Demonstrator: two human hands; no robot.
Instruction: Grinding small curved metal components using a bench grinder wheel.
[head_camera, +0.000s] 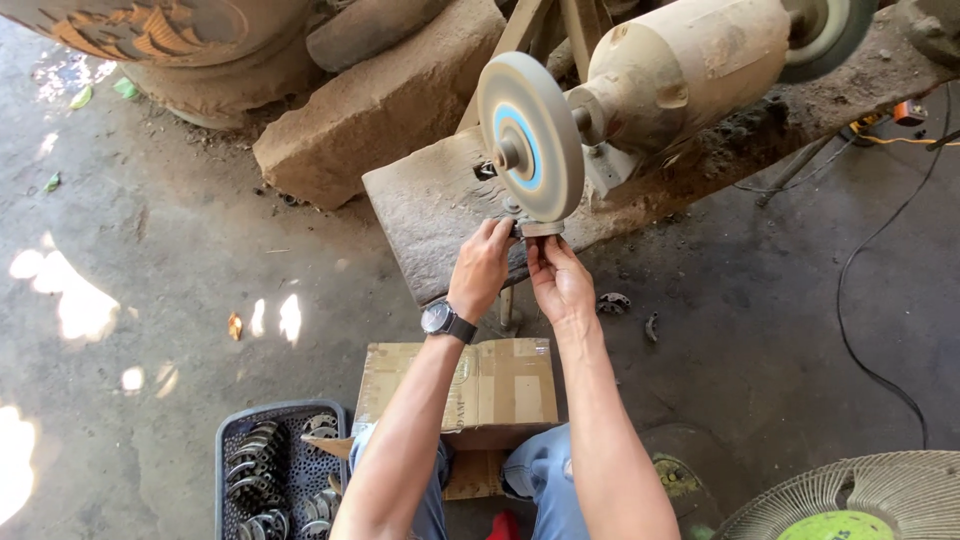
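A dusty bench grinder motor (680, 65) sits on a rough stone slab (430, 215). Its grey grinding wheel (530, 135) with a blue centre faces me. Both my hands hold a small round metal part (541, 229) up against the wheel's lower edge. My left hand (481, 268), with a dark wristwatch, grips the part from the left. My right hand (560, 282) grips it from the right. The part is mostly hidden by my fingers.
A cardboard box (500, 385) lies at my knees. A dark plastic basket (275, 470) with several metal rings stands at lower left. Large stones (380, 105) lie behind. A fan grille (850, 500) is at lower right. A black cable (870, 300) runs across the floor.
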